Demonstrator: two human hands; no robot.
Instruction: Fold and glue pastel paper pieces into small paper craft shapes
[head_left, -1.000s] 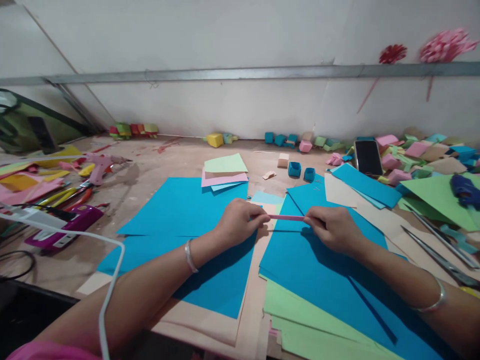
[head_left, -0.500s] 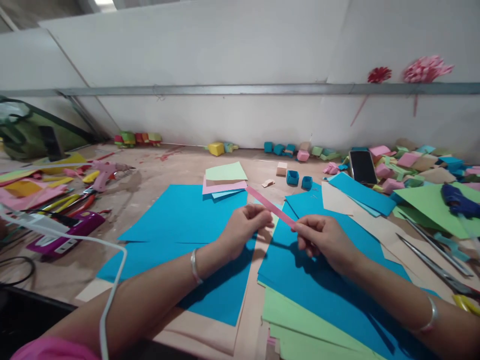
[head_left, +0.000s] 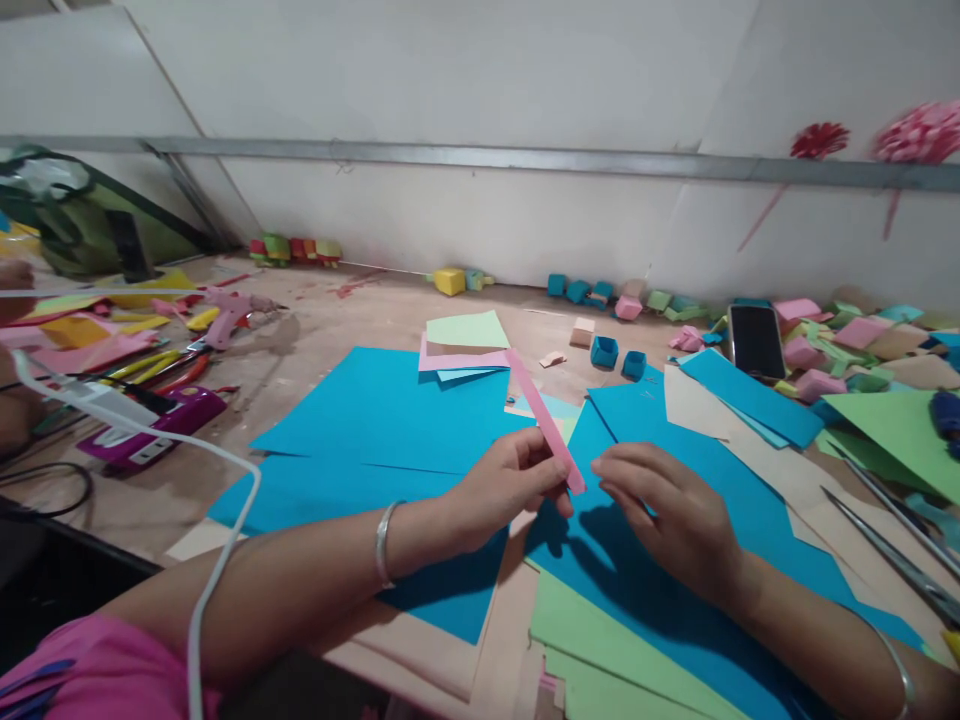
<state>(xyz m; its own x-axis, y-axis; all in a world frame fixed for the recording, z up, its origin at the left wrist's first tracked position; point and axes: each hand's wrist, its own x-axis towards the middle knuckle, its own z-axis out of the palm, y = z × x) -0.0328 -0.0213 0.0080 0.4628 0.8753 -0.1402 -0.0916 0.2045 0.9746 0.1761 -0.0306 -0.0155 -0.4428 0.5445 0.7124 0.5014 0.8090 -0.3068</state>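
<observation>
Between thumb and fingers of my left hand is a narrow pink paper strip, pinched near its lower end and slanting up and away to the left. My right hand is just to the right of the strip, apart from it, fingers loosely bent with nothing visible in them. Below both hands lie large blue paper sheets. Beyond the strip's far end is a small stack of pale green, pink and light blue paper pieces.
Scissors and a phone lie at right, near piled folded paper pieces. Small blue paper boxes stand toward the back. At left are a pink glue gun, a purple power strip and a white cable.
My right hand has let go of the pink strip and moved slightly right. My left hand now grips the strip's lower end. The view has shifted a little.
</observation>
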